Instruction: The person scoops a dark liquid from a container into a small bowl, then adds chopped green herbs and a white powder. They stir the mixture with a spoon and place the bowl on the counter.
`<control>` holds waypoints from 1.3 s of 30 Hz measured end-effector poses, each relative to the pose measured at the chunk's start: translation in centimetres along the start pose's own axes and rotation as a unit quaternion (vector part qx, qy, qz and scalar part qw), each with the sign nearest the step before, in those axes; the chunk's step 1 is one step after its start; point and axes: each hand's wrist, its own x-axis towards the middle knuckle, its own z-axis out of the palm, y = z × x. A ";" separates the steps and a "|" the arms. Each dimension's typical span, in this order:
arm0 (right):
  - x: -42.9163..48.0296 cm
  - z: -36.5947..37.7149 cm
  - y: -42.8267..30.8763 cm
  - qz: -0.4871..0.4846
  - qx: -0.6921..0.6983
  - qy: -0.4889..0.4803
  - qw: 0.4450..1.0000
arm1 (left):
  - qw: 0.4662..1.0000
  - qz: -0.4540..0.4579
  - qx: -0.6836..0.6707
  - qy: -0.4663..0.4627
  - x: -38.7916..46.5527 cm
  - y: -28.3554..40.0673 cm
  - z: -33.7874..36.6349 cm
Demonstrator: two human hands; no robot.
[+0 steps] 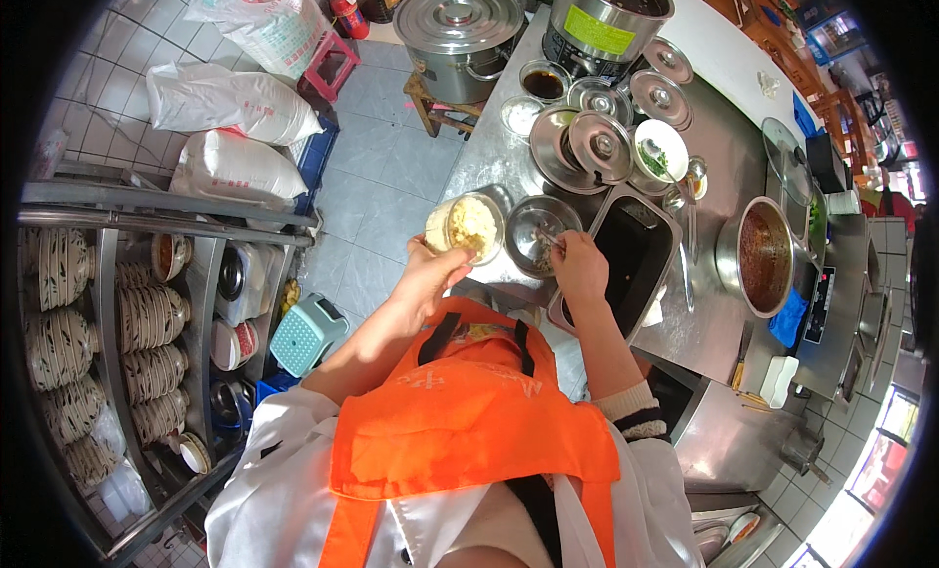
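Observation:
My left hand (433,271) grips a clear container (437,227) of pale yellow chopped food (475,221), which looks like minced garlic. It is held tilted at the worktop's near edge. My right hand (579,266) pinches a thin metal utensil (544,235), probably a spoon, whose end dips into a round steel bowl (522,227). Small bits lie in the bottom of that bowl. Just right of the bowl sits a deep rectangular steel pan (631,234) with a dark inside. Beyond the bowl, steel lids (600,146) lie stacked.
A white bowl of chopped greens (678,146), a bowl of dark liquid (544,82) and a large steel pot (609,32) stand farther back. A pot of reddish sauce (759,256) is at right. Racks of stacked bowls (62,348) and a teal stool (308,335) are at left.

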 end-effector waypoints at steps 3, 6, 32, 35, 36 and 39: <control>-0.2 -0.7 0.4 -0.043 0.025 -0.003 0.999 | 1.000 -0.017 0.001 0.001 -1.0 -0.1 -0.4; 0.4 -1.4 0.7 -0.054 -0.016 -0.027 0.998 | 0.999 -0.033 -0.007 0.008 -1.3 -0.1 -0.6; -0.1 -3.0 0.3 0.215 0.482 -0.023 0.849 | 0.997 -0.005 -0.032 -0.074 -1.6 -0.5 -0.1; -1.4 -5.3 1.8 0.258 0.516 -0.034 0.816 | 0.997 -0.011 -0.029 -0.074 -2.2 -0.6 0.3; -2.1 -6.1 2.7 0.251 0.550 0.003 0.797 | 0.995 0.006 -0.027 -0.097 -2.4 -0.5 0.5; -6.0 -9.1 9.0 0.250 0.509 0.131 0.813 | 0.991 -0.001 -0.045 -0.127 -2.5 -0.5 1.5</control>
